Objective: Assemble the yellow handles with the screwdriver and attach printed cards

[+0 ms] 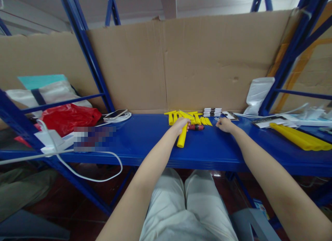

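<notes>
We judge this a small-parts pickup: left fingers wrapped round a yellow plastic-looking cylindrical handle mid-desk, right fingers curled beside small pale bits far right of it, hold unclear; next probably calls for a fine pinch.

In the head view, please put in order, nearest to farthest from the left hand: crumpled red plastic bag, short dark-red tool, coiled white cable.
1. Short dark-red tool: just right of the left hand.
2. Coiled white cable: to the left.
3. Crumpled red plastic bag: further left, past the cable.
</notes>
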A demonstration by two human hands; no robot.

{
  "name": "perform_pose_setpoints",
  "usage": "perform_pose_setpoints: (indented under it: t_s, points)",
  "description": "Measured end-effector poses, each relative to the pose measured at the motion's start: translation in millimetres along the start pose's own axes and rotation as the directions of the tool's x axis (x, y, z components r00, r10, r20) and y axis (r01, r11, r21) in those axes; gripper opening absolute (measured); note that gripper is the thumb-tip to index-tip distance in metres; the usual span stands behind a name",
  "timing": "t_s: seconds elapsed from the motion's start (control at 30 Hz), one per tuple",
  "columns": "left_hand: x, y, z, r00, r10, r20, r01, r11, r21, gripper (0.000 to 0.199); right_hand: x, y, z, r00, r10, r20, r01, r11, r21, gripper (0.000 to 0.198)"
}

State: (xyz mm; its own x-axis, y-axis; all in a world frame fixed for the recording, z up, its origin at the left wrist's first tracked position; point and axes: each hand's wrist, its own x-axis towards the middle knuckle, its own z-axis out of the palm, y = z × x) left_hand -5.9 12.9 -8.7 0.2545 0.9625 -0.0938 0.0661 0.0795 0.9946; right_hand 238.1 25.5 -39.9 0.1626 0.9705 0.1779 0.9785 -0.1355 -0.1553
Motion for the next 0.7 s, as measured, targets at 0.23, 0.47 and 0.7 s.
perform_pose_setpoints:
  t_s: [0.23, 0.47, 0.7]
  points:
    - [2, -2, 1, 0.994, 0.106, 0.036, -0.108, 0.993, 0.042, 0.035, 5, -4, 2, 0.994, -0.04, -0.098, 0.04, 0.999, 0.007, 0.024]
    - [4, -6, 2, 0.954, 0.3, -0.021, -0.284, 0.922, 0.262, 0.079, 5, -4, 2, 0.981, -0.098, -0.168, 0.109, 0.992, 0.056, 0.018]
    - [4, -7, 5, 0.91, 0.409, 0.068, -0.374, 0.739, 0.561, 0.062, 3, -12, -1, 0.921, -0.155, -0.358, 0.249, 0.94, 0.235, 0.009]
